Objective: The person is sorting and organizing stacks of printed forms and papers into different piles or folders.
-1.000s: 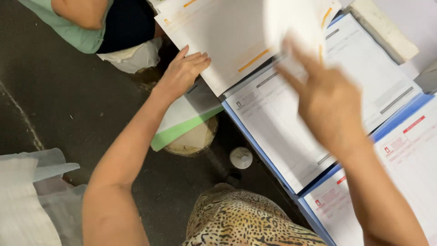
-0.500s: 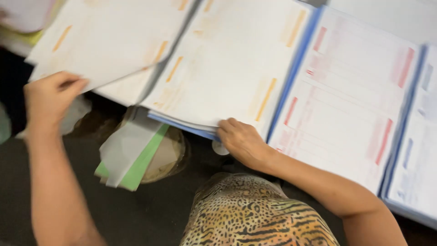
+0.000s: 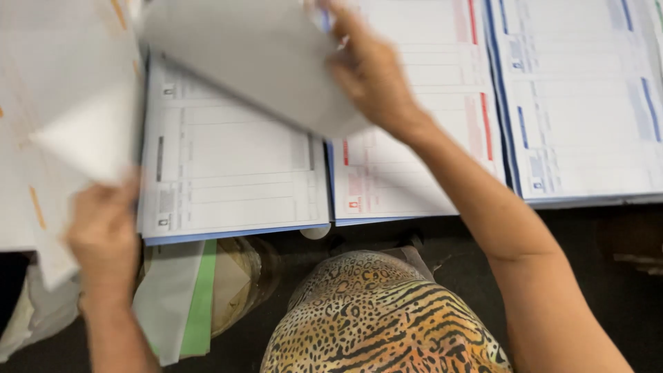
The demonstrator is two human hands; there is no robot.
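Observation:
Several stacks of printed forms lie side by side on a surface in front of me. My right hand [image 3: 369,72] grips the edge of a large white sheet [image 3: 255,59] and holds it lifted, curved over the grey-printed stack [image 3: 228,173]. My left hand [image 3: 103,231] pinches the lower corner of loose white sheets with orange marks [image 3: 62,117] at the far left. A stack with red print [image 3: 400,179] lies under my right forearm. Further right sits a stack with blue print [image 3: 580,117].
Below the stacks' front edge the floor is dark. Green and white paper [image 3: 183,297] leans over a round brownish container [image 3: 242,276] at lower left. My animal-print clothing [image 3: 380,318] fills the bottom middle. A crumpled white bag [image 3: 27,318] sits at the left edge.
My right hand rose from the front edge of the stacks and now lifts a white sheet. My left hand moved down and right, holding the orange-marked sheets. The view shifted.

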